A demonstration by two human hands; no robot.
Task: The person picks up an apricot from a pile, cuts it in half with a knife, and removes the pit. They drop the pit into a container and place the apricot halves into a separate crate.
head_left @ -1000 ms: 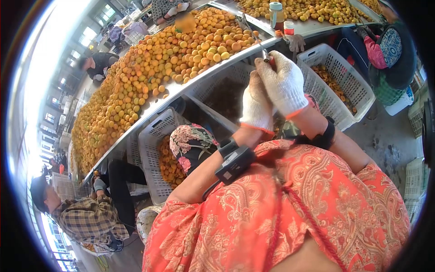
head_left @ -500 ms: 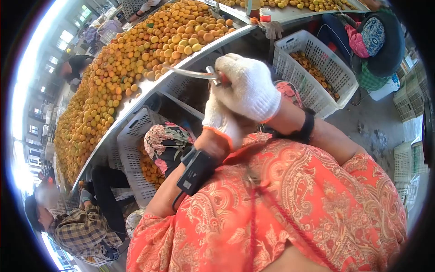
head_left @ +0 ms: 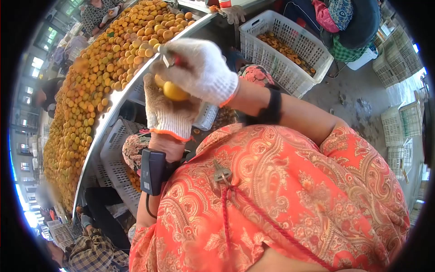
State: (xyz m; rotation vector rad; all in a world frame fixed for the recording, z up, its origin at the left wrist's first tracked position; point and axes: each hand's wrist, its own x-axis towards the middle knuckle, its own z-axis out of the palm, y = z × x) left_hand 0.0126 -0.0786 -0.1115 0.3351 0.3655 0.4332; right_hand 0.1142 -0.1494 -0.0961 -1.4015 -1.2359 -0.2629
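Both of my hands wear white knitted gloves with orange cuffs. Near the table's edge, my left hand (head_left: 170, 109) is wrapped round a yellow-orange fruit (head_left: 175, 91), its glove stained brown at the fingers. Just above it, my right hand (head_left: 199, 68) grips a small cutting tool (head_left: 167, 60) with a metal part and a red piece; the blade is not clearly visible. The right glove partly covers the fruit. A large heap of apricot-like fruit (head_left: 102, 68) lies on the table (head_left: 118, 100) beyond my hands.
A white crate (head_left: 312, 54) with cut fruit stands at the upper right, beside a person in a dark hat (head_left: 362, 18). Another white crate (head_left: 113, 156) is below the table at left. A co-worker in plaid (head_left: 97, 254) sits lower left; stacked crates (head_left: 401, 118) stand far right.
Both hands have moved left, toward the fruit heap. A yellow-orange fruit now shows between them, and the curved blade seen earlier is no longer clear. The whole view has shifted.
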